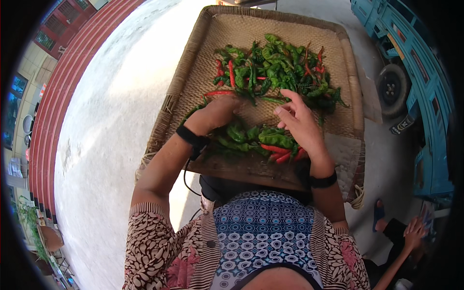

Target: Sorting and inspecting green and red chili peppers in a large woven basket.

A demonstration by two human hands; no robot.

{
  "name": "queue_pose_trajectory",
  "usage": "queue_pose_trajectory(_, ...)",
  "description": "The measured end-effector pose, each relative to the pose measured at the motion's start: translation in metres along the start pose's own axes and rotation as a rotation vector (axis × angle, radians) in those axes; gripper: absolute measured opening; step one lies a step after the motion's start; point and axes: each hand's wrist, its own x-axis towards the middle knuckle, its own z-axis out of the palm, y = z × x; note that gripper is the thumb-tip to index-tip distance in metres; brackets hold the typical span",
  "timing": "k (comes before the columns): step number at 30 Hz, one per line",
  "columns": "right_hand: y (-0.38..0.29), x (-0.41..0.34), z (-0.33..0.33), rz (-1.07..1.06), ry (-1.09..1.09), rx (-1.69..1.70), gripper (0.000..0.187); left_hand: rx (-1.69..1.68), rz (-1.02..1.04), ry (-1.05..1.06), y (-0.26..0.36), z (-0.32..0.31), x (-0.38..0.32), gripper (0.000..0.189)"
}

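Note:
A woven tray (188, 61) with a bound rim lies before me. Across its upper half spreads a loose pile of green chili peppers (277, 65), mixed with red chili peppers (232, 73). A second, smaller heap of green peppers (237, 135) lies at the near side, with several red ones (279, 155) at its right. My left hand (221, 110) is between the two heaps, fingers curled down and blurred, below a long red pepper (219, 93); what it holds is hidden. My right hand (297, 119) hovers over the near heap's right side, index finger stretched out, the others bent, apparently holding nothing.
A blue-green vehicle (424, 65) with a black wheel (393, 90) stands at right. Another person's clasped hands (415, 232) and sandaled foot (379, 215) show at lower right. Red steps (61, 94) line the left. A cable hangs below my left wrist strap.

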Motion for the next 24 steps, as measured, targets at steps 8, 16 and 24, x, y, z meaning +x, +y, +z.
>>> queue_pose_trajectory(8,0.010,-0.012,0.008,-0.069,-0.067,-0.075,0.030,0.180,0.022,0.208,0.018,-0.037,-0.026,0.011)
queue_pose_trajectory(16,0.000,-0.020,0.026,-0.097,-0.101,-0.116,0.035,0.023,0.011,0.282,0.073,-0.077,-0.038,0.008)
queue_pose_trajectory(24,-0.020,-0.035,0.022,0.052,-0.225,-0.069,0.029,-0.213,0.008,0.269,0.073,-0.065,-0.034,0.011)
